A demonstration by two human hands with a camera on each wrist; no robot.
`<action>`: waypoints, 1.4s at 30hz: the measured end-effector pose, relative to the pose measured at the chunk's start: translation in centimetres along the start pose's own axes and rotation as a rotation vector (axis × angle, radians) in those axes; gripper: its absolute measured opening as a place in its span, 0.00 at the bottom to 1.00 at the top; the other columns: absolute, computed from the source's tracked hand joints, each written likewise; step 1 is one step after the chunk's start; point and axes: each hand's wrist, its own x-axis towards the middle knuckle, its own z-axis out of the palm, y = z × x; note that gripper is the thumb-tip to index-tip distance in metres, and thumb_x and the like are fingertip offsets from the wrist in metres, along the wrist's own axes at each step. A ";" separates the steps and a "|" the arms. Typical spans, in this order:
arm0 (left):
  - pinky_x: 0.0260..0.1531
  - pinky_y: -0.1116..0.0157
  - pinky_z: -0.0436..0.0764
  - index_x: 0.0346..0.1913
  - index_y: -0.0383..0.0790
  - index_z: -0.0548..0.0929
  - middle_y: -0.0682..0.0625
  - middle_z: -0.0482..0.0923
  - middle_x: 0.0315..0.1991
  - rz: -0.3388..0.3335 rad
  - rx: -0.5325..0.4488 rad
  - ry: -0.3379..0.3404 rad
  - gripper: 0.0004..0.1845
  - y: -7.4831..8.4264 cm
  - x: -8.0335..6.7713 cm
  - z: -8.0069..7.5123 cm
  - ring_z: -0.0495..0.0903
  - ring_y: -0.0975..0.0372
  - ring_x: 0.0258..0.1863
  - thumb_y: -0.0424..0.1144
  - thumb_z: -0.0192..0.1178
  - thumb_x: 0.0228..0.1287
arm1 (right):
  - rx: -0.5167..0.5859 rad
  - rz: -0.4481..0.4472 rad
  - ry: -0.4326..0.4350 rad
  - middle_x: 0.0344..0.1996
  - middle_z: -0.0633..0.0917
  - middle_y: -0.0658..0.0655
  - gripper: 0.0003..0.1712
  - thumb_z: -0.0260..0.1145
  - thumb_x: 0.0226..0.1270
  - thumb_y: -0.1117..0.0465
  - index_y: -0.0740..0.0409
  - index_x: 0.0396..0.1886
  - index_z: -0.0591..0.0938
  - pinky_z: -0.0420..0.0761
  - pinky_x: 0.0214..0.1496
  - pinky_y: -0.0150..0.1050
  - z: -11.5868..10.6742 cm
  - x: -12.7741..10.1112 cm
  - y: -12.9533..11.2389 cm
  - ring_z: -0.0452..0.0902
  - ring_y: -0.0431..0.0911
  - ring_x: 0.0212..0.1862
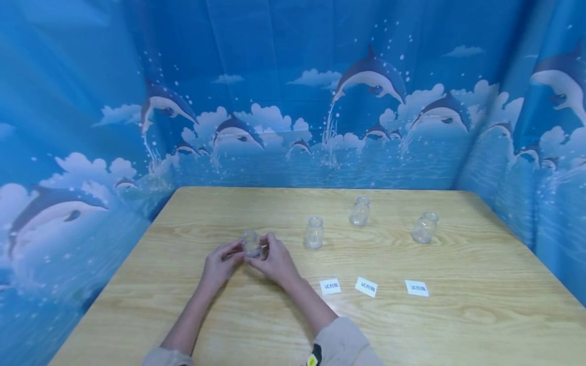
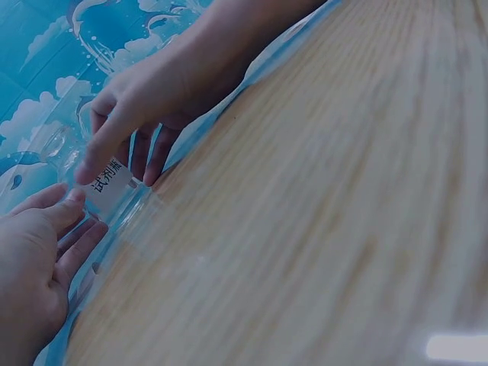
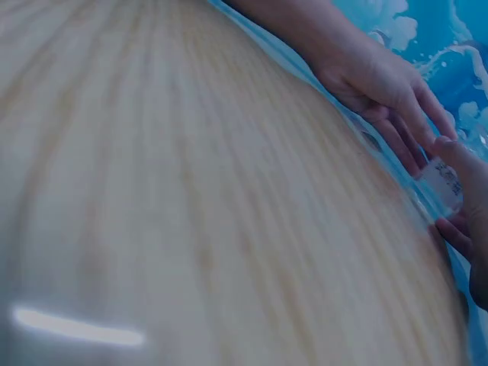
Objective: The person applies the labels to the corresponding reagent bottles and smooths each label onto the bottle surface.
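Observation:
A small clear glass bottle (image 1: 251, 245) stands at the left of the table, between both hands. My left hand (image 1: 218, 267) holds its left side with thumb and fingers. From the right, my right hand (image 1: 276, 261) grips the same bottle, its thumb at the front. In the left wrist view a white label (image 2: 113, 187) with dark printed characters lies against the front of the bottle, the right thumb on its upper edge. The right wrist view also shows this label (image 3: 442, 183) between the two hands; the bottle's far side is hidden there.
Three more clear glass bottles stand to the right: one near (image 1: 314, 235), one farther back (image 1: 359, 212), one at the right (image 1: 425, 228). Before them lie three white printed labels: left (image 1: 330, 287), middle (image 1: 366, 286) and right (image 1: 416, 288). A dolphin-print curtain (image 1: 284, 61) surrounds the wooden table (image 1: 458, 315).

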 end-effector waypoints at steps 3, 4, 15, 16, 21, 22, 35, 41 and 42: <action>0.41 0.70 0.69 0.44 0.38 0.75 0.48 0.75 0.37 0.022 0.010 -0.004 0.19 0.0 0.0 0.1 0.73 0.60 0.37 0.35 0.61 0.43 | -0.083 -0.010 0.044 0.27 0.72 0.49 0.26 0.61 0.41 0.42 0.55 0.34 0.67 0.70 0.27 0.26 0.1 -0.1 -0.2 0.68 0.40 0.28; 0.41 0.70 0.69 0.44 0.39 0.75 0.48 0.75 0.37 0.024 0.014 -0.007 0.19 0.0 0.0 0.1 0.73 0.60 0.37 0.35 0.61 0.43 | -0.074 -0.008 0.041 0.27 0.72 0.49 0.25 0.61 0.42 0.43 0.55 0.33 0.67 0.71 0.28 0.27 0.0 -0.1 -0.2 0.69 0.41 0.29; 0.43 0.70 0.68 0.45 0.42 0.74 0.51 0.74 0.38 -0.023 0.046 -0.014 0.20 0.2 0.0 0.0 0.72 0.63 0.39 0.37 0.60 0.45 | 0.192 -0.051 -0.096 0.37 0.78 0.52 0.14 0.58 0.50 0.57 0.55 0.38 0.71 0.72 0.37 0.27 -1.2 0.6 1.5 0.73 0.40 0.36; 0.43 0.69 0.68 0.45 0.42 0.74 0.50 0.74 0.38 -0.022 0.044 -0.014 0.20 0.2 0.1 -0.1 0.72 0.62 0.39 0.36 0.60 0.44 | 0.180 -0.066 -0.097 0.37 0.77 0.52 0.14 0.58 0.50 0.57 0.55 0.38 0.70 0.72 0.37 0.27 -1.2 0.7 1.6 0.73 0.40 0.36; 0.43 0.69 0.68 0.45 0.42 0.74 0.50 0.74 0.38 -0.001 0.042 -0.016 0.20 0.2 0.2 -0.1 0.72 0.62 0.39 0.35 0.60 0.44 | 0.123 -0.114 -0.102 0.38 0.77 0.53 0.15 0.60 0.49 0.64 0.57 0.38 0.69 0.71 0.37 0.24 -1.1 0.8 1.6 0.73 0.41 0.38; 0.42 0.69 0.68 0.45 0.42 0.74 0.50 0.74 0.38 0.001 0.043 -0.016 0.20 0.1 0.1 -0.1 0.73 0.61 0.38 0.35 0.60 0.44 | 0.111 -0.118 -0.103 0.38 0.77 0.53 0.15 0.60 0.49 0.65 0.57 0.38 0.69 0.71 0.37 0.24 -1.0 0.7 1.6 0.73 0.41 0.38; 0.40 0.64 0.71 0.47 0.41 0.73 0.47 0.74 0.37 0.090 0.091 -0.022 0.25 -0.3 0.0 0.2 0.74 0.58 0.37 0.26 0.62 0.40 | 0.033 -0.165 -0.117 0.37 0.75 0.53 0.17 0.60 0.49 0.66 0.59 0.40 0.68 0.70 0.41 0.26 -1.1 0.2 1.6 0.72 0.41 0.39; 0.39 0.64 0.71 0.46 0.42 0.74 0.47 0.74 0.37 0.080 0.093 -0.014 0.25 -0.1 0.1 0.2 0.74 0.57 0.36 0.26 0.62 0.39 | 0.040 -0.148 -0.134 0.37 0.74 0.53 0.19 0.62 0.47 0.67 0.60 0.40 0.67 0.70 0.40 0.26 -1.0 0.3 1.3 0.71 0.41 0.38; 0.39 0.64 0.71 0.46 0.41 0.74 0.47 0.74 0.37 0.078 0.092 -0.013 0.25 -0.1 0.1 0.2 0.74 0.57 0.36 0.26 0.62 0.39 | 0.040 -0.137 -0.135 0.37 0.74 0.54 0.20 0.63 0.45 0.67 0.60 0.40 0.67 0.70 0.40 0.26 -0.9 0.2 1.2 0.71 0.41 0.38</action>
